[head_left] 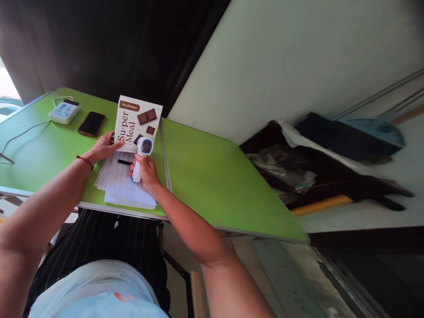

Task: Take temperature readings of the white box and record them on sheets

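Observation:
My left hand grips the lower left edge of a white box with brown chocolate pictures and the words "Su-per Meal". The box stands upright on the green table. In my right hand is a white infrared thermometer, held by its handle in front of the box's lower right part, its small dark screen facing me. Below both hands lie handwritten sheets of paper. A black pen rests on them, its right end close to my right fingers.
A smartphone lies left of the box, and beyond it sits a white device with a cable. The green table has a seam right of the papers. Dark and pale items lie against the wall at the right.

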Available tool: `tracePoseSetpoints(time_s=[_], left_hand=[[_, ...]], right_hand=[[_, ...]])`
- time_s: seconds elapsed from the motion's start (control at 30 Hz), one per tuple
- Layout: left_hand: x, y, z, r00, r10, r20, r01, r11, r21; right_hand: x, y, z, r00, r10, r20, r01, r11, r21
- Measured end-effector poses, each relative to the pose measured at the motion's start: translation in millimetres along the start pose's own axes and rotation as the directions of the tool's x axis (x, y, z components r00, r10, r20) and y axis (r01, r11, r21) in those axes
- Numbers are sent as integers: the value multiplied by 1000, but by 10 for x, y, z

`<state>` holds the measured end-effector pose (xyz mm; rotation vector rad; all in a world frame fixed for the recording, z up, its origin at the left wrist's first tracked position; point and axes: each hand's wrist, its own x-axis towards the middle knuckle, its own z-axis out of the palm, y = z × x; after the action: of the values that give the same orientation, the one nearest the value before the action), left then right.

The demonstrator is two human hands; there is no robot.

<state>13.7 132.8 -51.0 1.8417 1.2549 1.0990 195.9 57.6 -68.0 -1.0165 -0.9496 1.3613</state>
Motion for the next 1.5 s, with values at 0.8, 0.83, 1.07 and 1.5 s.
tracePoseSetpoints(time_s=[0.8, 0.83, 1.07, 1.5], left_hand=[[26, -60, -70, 999, -33, 32, 42, 941, -334], [20, -60, -81, 998, -58, 37, 67, 936, -345], [-9, -54, -93, 992, -114, 52, 126, 909, -398], [18, -55, -33, 990, -140, 4, 129, 896, -425]], right_hand=[[32, -131, -92, 997, 9, 82, -2, 997, -81], [29, -130, -89, 996, 8, 85, -1, 996, -86], [8, -136, -68, 991, -32, 132, 44, 995, -89], [-16, -199, -68, 986, -117, 115, 135, 978, -156]])
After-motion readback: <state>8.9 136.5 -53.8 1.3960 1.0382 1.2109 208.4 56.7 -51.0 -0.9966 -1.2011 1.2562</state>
